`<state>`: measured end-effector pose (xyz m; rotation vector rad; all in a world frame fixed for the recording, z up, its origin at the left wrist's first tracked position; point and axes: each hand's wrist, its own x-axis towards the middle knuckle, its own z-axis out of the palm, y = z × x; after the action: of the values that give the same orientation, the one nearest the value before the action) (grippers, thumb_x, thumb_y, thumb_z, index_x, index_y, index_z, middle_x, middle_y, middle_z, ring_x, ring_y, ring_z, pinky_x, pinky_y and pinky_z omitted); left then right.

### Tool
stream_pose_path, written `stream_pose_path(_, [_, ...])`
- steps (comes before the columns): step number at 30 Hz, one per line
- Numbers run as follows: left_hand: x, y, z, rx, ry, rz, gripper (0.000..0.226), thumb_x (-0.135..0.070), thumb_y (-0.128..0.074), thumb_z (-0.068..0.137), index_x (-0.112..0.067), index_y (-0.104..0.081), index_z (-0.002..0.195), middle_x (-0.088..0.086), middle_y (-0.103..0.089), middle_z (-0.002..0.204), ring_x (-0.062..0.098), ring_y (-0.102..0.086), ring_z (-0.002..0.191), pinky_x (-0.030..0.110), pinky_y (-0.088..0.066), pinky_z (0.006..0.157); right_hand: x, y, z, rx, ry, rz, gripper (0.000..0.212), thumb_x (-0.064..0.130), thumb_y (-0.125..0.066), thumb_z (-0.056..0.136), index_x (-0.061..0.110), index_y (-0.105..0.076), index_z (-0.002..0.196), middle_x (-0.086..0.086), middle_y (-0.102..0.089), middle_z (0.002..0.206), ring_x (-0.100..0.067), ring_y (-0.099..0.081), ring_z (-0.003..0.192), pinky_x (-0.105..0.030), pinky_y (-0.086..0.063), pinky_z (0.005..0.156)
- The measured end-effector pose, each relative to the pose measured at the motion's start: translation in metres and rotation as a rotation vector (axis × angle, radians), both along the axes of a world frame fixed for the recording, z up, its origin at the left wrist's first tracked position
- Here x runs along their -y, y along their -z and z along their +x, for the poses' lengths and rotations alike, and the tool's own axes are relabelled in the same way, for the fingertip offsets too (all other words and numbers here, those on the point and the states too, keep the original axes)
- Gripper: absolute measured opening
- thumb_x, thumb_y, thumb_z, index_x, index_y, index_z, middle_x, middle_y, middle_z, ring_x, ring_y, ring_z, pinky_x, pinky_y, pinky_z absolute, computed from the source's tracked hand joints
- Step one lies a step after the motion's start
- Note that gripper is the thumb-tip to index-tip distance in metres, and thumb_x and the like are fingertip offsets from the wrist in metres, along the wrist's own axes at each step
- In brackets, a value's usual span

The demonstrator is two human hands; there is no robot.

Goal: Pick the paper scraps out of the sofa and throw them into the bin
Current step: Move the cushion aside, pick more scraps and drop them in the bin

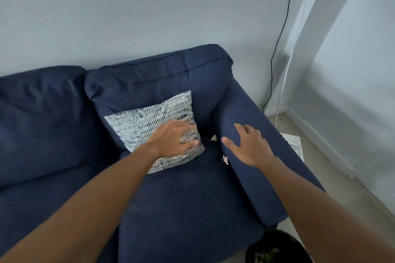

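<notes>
Looking down through the head camera, I see my left hand (171, 141) lying flat and spread on the patterned cushion (149, 121), fingers apart, palm pressing its lower right part and gripping nothing. My right hand (248, 145) rests open on the inner slope of the sofa armrest (267, 134), fingers splayed, thumb pointing toward the seat, holding nothing. Two paper scraps sit in the crease between seat and armrest: one scrap (213, 138) just beside the cushion's right edge, another scrap (225, 159) nearer me, just below my right thumb. The dark blue sofa (181, 209) fills the frame. The bin (275, 247) stands on the floor by the sofa's near right corner, with pale bits inside.
</notes>
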<state>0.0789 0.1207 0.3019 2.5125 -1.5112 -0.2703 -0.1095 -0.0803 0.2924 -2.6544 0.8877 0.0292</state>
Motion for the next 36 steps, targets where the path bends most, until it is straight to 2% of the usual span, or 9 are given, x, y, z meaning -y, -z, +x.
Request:
stream_pose_path(7, [0.003,0.034,0.036,-0.050,-0.011,0.021,0.077,-0.077,-0.039,0.090,-0.031,-0.041,0.152,-0.002,-0.044,0.158,0.022,-0.033,0.148,0.052,-0.025,0.121,-0.002,0.028,0.035,-0.036,0.030,0.068,0.077,0.068,-0.036,0.095,0.023,-0.019,0.156,-0.007,-0.032,0.157,-0.033,-0.030,0.141,-0.050,-0.037,0.108])
stream_pose_path(12, [0.020,0.066,0.056,-0.096,0.011,0.019,0.077,-0.076,-0.040,0.091,-0.029,-0.040,0.152,0.000,-0.041,0.159,0.024,-0.033,0.149,0.054,-0.024,0.122,0.002,0.062,0.049,-0.067,0.089,0.124,0.073,0.063,-0.036,0.098,0.020,-0.021,0.155,-0.009,-0.038,0.153,-0.032,-0.036,0.137,-0.050,-0.043,0.100])
stream_pose_path(17, [0.041,0.112,0.069,-0.155,0.016,0.045,0.082,-0.081,-0.033,0.087,-0.029,-0.040,0.150,0.002,-0.044,0.157,0.025,-0.036,0.147,0.057,-0.028,0.119,0.006,0.110,0.063,-0.117,0.151,0.220,0.065,0.058,-0.038,0.100,0.015,-0.033,0.149,-0.007,-0.052,0.139,-0.029,-0.051,0.126,-0.046,-0.047,0.093])
stream_pose_path(20, [0.060,0.147,0.075,-0.179,0.020,0.052,0.074,-0.071,-0.042,0.092,-0.026,-0.040,0.151,0.004,-0.046,0.155,0.027,-0.036,0.146,0.056,-0.026,0.120,0.012,0.150,0.072,-0.142,0.219,0.238,0.059,0.054,-0.039,0.101,0.013,-0.041,0.143,-0.009,-0.056,0.132,-0.030,-0.056,0.118,-0.041,-0.046,0.084])
stream_pose_path(23, [0.082,0.180,0.078,-0.243,0.010,0.046,0.070,-0.063,-0.049,0.095,-0.023,-0.040,0.152,0.005,-0.046,0.155,0.026,-0.035,0.146,0.048,-0.026,0.121,0.018,0.188,0.080,-0.145,0.318,0.268,0.050,0.051,-0.040,0.101,0.011,-0.052,0.127,-0.010,-0.062,0.120,-0.031,-0.060,0.107,-0.037,-0.043,0.074])
stream_pose_path(26, [0.108,0.212,0.081,-0.306,0.000,0.038,0.069,-0.061,-0.051,0.094,-0.023,-0.042,0.151,0.005,-0.047,0.154,0.024,-0.034,0.146,0.045,-0.028,0.121,0.026,0.221,0.091,-0.091,0.469,0.332,0.044,0.046,-0.044,0.101,0.008,-0.056,0.119,-0.014,-0.065,0.113,-0.034,-0.063,0.102,-0.039,-0.048,0.076])
stream_pose_path(30, [0.149,0.253,0.084,-0.336,-0.003,0.021,0.063,-0.048,-0.058,0.096,-0.020,-0.043,0.150,0.005,-0.048,0.152,0.022,-0.033,0.145,0.034,-0.024,0.120,0.033,0.261,0.105,0.085,0.760,0.462,0.043,0.040,-0.049,0.101,0.009,-0.057,0.129,-0.018,-0.066,0.118,-0.038,-0.064,0.107,-0.039,-0.049,0.082])
stream_pose_path(33, [0.174,0.281,0.089,-0.363,0.012,0.024,0.062,-0.045,-0.059,0.096,-0.019,-0.042,0.151,0.006,-0.048,0.151,0.024,-0.035,0.143,0.035,-0.024,0.120,0.033,0.285,0.115,0.141,0.902,0.514,0.047,0.039,-0.051,0.101,0.004,-0.056,0.132,-0.020,-0.066,0.122,-0.038,-0.063,0.110,-0.033,-0.043,0.075])
stream_pose_path(36, [0.197,0.305,0.095,-0.367,0.015,0.028,0.063,-0.040,-0.062,0.096,-0.016,-0.042,0.151,0.008,-0.049,0.150,0.027,-0.039,0.140,0.033,-0.025,0.118,0.032,0.307,0.126,0.220,0.989,0.521,0.049,0.038,-0.055,0.100,0.001,-0.058,0.131,-0.022,-0.067,0.120,-0.040,-0.063,0.109,-0.038,-0.049,0.082])
